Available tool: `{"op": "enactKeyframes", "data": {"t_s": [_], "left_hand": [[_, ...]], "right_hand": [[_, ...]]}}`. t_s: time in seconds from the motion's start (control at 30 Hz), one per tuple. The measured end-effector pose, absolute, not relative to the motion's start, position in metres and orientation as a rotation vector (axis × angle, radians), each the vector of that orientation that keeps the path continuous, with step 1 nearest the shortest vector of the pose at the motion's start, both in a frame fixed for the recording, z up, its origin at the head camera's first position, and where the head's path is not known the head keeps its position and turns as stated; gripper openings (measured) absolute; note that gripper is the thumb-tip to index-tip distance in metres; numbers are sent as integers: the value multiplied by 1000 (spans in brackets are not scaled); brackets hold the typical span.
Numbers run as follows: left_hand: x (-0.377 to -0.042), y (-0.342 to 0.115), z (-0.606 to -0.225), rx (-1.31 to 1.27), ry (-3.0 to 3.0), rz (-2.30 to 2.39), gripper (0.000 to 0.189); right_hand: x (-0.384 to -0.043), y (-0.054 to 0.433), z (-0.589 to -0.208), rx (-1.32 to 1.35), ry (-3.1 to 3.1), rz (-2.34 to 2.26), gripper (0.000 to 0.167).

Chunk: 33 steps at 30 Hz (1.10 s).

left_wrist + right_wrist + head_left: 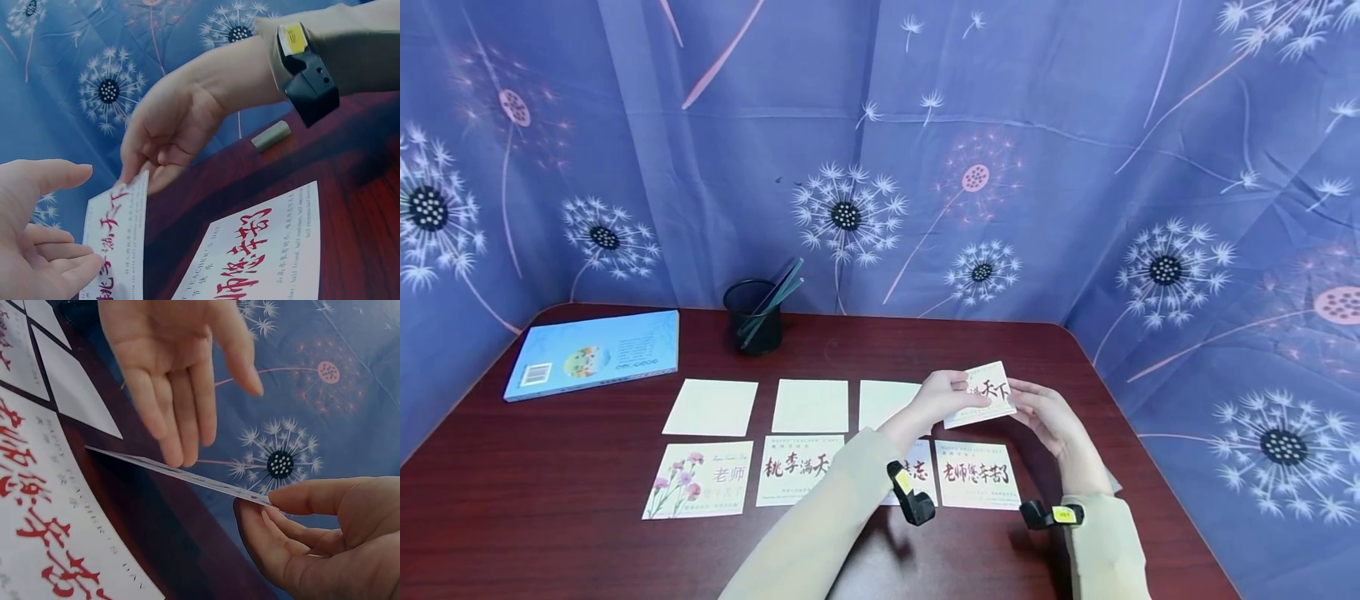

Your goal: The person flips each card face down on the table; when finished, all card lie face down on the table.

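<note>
Fingers and thumb of the right hand are clamped on the right edge of a held card, as the right wrist view shows from the side. Fingers of the left hand extend nearly straight, the thumb well apart from them; they overlap the card's left part in the head view, and whether they bear on it cannot be told. The held card, white with dark red characters, stands tilted right of centre in the head view, just above the printed card at the right end of the lower row. Leftward in that row lie a partly covered card, a red-lettered card and a flower card; behind them lie three blank cards.

Container: a black mesh cup, left of centre at mid-height, holds slender greenish sticks leaning to the right; their number is hard to make out. Left of it, a light-blue book lies on the dark red table.

Hidden or cut off: the left sleeve covers most of the partly covered card; the left hand hides part of the rightmost blank card. In the left wrist view, the lower edge crops the held card, and a small greyish block, right of centre, cannot be identified. In the right wrist view, the held card is nearly edge-on, its lettering unreadable.
</note>
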<state>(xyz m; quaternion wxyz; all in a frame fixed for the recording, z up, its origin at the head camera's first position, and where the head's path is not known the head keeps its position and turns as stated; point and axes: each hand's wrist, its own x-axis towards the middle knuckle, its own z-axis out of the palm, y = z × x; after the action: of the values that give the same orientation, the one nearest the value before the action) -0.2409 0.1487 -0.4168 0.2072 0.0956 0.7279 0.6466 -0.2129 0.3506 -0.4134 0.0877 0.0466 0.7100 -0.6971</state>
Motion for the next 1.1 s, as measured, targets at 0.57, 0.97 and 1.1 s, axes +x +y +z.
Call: {"op": "enactKeyframes", "data": {"t_s": [0.57, 0.97, 1.1], "left_hand": [[-241, 150, -408, 268, 2115, 1769, 62], [-239, 144, -401, 222, 2171, 1775, 51], [-240, 144, -404, 217, 2198, 1806, 43]], "right_hand": [[-209, 324, -397, 77, 2108, -2161, 52], [-209, 311, -401, -26, 2017, -2183, 59], [-210, 310, -404, -34, 2035, -2164, 58]]}}
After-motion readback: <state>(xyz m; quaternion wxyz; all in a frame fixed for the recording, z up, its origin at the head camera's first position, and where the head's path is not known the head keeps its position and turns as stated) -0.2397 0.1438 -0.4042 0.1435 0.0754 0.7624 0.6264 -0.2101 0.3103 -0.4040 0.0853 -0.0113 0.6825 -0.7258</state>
